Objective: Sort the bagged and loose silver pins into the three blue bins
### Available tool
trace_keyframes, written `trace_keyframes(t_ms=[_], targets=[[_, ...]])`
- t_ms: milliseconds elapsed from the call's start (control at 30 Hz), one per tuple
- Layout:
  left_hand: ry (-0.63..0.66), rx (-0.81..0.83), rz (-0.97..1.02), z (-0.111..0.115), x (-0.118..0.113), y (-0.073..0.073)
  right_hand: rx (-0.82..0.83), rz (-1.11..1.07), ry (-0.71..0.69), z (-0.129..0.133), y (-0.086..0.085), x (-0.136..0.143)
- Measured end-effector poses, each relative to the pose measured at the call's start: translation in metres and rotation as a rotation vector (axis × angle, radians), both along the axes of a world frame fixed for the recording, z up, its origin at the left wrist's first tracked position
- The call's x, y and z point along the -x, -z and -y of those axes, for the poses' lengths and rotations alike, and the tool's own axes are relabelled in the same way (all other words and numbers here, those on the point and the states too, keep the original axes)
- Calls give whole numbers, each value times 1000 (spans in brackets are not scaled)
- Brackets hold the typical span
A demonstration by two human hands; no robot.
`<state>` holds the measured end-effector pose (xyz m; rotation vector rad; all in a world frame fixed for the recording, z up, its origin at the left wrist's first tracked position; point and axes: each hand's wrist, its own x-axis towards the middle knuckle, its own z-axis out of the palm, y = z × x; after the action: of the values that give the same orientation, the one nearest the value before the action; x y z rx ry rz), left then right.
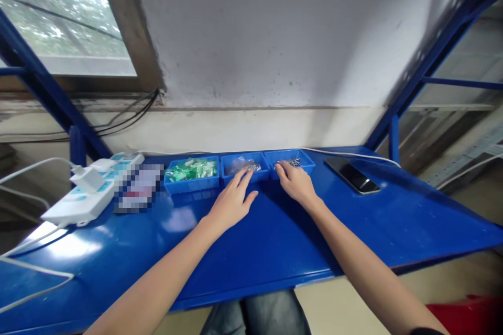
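My left hand (232, 203) reaches to the front of the middle blue bin (229, 178), its fingers stretched out over the rim and the thumb apart. That bin holds clear plastic bags (240, 163) and small pieces too fine to name. My right hand (297, 183) is at the front left of the right blue bin (309, 169), fingers curled together with the tips at the rim. Thin metal pieces (293, 162), like pins or screws, lie inside this bin. Whatever the right fingertips pinch, if anything, is hidden.
A left blue bin (192, 186) holds green and clear packets (191, 169). Further left are a pixelated flat object (138, 188) and a white power strip (88, 204) with plugs and cables. A dark phone (352, 174) lies right on the blue table (267, 251). A wall (259, 52) stands behind.
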<state>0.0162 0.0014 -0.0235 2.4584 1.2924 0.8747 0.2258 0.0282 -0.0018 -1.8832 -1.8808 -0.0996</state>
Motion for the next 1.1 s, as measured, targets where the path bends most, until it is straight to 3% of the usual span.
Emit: trace_keyframes(t_ms=[133,300,600,733,867,967,1100], targets=[[10,18,30,-11,2,4,62,21,43,8,11,7],[-41,39,101,-3,7,-2,56,0,100,9,15,0],[-171,55,86,1,19,-11,42,-61,-32,18,16,-14],[-198,33,67,17,18,-9,-41,-234,159,19,22,-31],[-187,109,37,35,-4,-1,-129,-366,329,11,31,-49],[-227,148,25,29,-15,1,-138,-427,368,4,36,-58],[-189,91,90,8,-3,-10,-180,-460,314,-4,31,-61]])
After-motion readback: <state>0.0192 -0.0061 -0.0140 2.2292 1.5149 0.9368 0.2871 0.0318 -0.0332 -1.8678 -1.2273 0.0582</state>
